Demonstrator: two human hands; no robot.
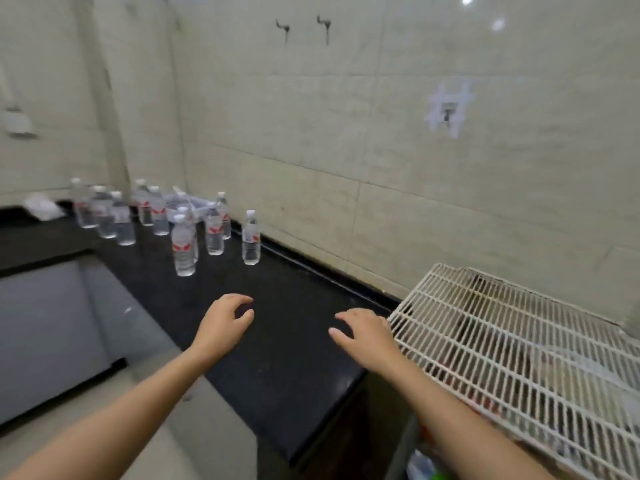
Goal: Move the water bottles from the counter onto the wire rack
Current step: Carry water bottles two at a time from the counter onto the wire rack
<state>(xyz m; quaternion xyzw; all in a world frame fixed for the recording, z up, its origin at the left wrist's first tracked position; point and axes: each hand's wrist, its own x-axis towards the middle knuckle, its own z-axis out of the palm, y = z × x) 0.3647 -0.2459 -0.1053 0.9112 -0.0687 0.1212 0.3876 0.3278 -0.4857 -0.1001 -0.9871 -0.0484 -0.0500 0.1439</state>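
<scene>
Head view: water bottles [183, 244] stand upright on black counter [277, 341], well left of white wire rack [519, 341]. Left hand [225, 323] & right hand [367, 336] hover empty, fingers loosely curled, right beside rack's edge.

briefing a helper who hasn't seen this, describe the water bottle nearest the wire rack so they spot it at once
Find the black counter along the tiled wall, with the white wire rack at its right end. Clear upright bottles cluster at the far left; the target bottle stands to their right, close to the wall. It alone stands apart from the cluster, nearest the rack.
</scene>
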